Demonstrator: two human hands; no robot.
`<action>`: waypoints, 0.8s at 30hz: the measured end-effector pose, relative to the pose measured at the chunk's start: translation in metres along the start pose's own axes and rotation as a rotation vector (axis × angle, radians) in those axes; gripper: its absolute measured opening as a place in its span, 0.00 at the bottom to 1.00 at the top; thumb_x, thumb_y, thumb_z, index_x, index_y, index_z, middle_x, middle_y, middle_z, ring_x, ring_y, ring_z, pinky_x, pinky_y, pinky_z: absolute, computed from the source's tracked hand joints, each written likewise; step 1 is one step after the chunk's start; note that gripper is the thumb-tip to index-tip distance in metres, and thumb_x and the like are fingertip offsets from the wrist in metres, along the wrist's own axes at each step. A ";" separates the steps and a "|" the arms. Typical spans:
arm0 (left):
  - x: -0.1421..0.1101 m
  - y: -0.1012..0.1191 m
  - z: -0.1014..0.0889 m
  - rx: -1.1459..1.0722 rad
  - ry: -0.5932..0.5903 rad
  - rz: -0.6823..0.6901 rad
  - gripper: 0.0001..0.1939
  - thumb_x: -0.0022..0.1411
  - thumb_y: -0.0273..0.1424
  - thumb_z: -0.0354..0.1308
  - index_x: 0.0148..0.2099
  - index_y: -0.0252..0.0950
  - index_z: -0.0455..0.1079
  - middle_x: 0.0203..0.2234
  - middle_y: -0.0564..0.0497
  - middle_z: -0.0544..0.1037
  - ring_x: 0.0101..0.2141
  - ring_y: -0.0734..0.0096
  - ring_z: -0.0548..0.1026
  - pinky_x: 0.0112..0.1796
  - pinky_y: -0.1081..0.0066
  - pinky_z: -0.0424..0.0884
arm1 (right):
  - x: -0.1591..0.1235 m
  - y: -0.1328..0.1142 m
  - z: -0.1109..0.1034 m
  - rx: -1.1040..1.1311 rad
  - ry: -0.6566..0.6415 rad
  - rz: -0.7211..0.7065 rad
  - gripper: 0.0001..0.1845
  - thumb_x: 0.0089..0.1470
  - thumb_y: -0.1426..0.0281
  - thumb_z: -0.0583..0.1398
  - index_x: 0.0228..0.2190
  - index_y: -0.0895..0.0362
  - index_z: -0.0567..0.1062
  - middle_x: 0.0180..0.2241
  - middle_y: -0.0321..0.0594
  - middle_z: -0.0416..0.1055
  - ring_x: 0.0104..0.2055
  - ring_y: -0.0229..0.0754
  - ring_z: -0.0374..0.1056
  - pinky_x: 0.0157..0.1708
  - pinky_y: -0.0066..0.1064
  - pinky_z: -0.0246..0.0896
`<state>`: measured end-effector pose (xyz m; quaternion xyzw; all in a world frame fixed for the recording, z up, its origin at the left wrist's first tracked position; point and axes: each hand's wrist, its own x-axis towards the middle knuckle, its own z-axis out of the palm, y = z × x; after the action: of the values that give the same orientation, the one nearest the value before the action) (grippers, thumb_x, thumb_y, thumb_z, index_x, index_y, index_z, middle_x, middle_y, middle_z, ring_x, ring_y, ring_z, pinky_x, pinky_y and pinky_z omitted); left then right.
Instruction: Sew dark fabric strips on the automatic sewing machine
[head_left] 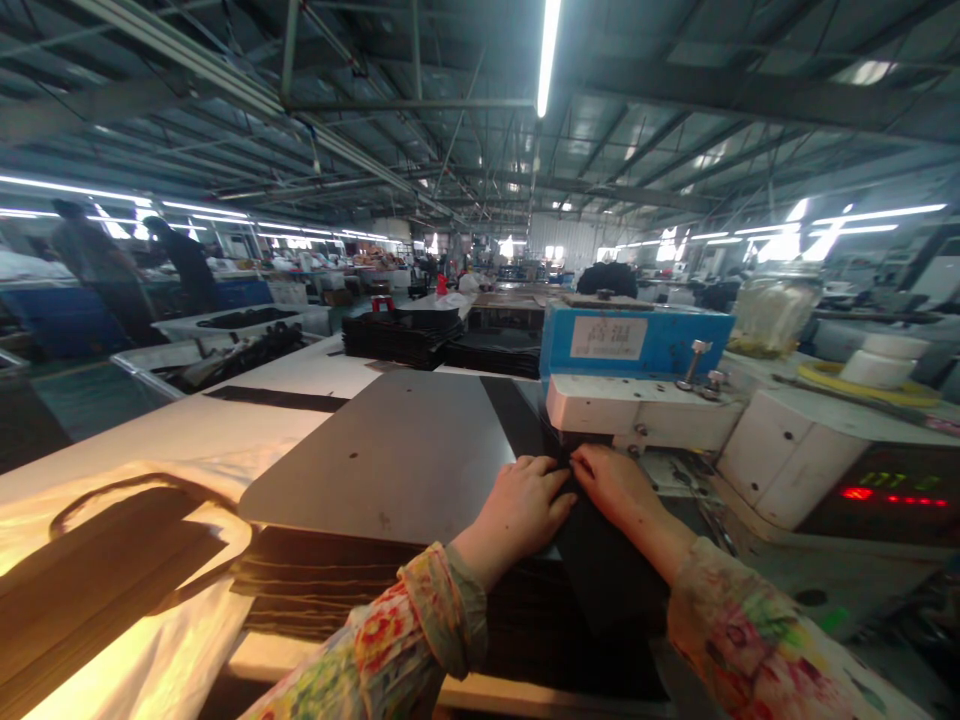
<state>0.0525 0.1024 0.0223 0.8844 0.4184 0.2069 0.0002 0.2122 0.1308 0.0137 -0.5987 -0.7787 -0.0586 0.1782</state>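
Holding a Dark Piece (607, 565) by the Machine (634, 350)

The left hand (517, 505) and the right hand (611, 485) are working close together, just in front of the blue and white machine. The dark piece is hanging down between the arms, with its top at the fingertips. The left fingers are bending close together and pinching it. The right fingers are bunching up and pinching it too, right by the machine. I cannot tell how hard they are squeezing.

A dark strip (511, 415) is lying on the side of a flat grey plate (375, 465), pointing toward the hands. I cannot tell if it is joining the dark piece. A pile of brown sheets (322, 575) is sitting under the plate. Red lights (892, 495) are glowing on the machine's box.

The hands seem to be lining up the dark piece. The next move seems to be calling for a straight edge, a gentle push, and fingertips staying out of the machine's way.
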 end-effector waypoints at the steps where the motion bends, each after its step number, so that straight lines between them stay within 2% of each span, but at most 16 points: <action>1: 0.000 0.000 0.000 0.000 0.000 0.000 0.17 0.61 0.38 0.45 0.50 0.40 0.65 0.44 0.49 0.69 0.43 0.62 0.65 0.43 0.63 0.64 | 0.000 0.000 0.000 0.000 -0.001 -0.001 0.10 0.54 0.71 0.50 0.30 0.57 0.70 0.32 0.39 0.71 0.33 0.38 0.66 0.31 0.27 0.52; 24: 0.005 -0.004 0.001 -0.001 -0.017 -0.007 0.17 0.60 0.37 0.46 0.49 0.39 0.66 0.45 0.48 0.69 0.44 0.61 0.66 0.44 0.62 0.64 | -0.001 -0.001 0.000 -0.026 -0.005 -0.004 0.10 0.54 0.71 0.49 0.29 0.57 0.69 0.31 0.39 0.71 0.33 0.39 0.66 0.30 0.28 0.51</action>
<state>0.0527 0.1089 0.0221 0.8846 0.4213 0.1997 0.0051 0.2118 0.1297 0.0139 -0.5996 -0.7795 -0.0676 0.1683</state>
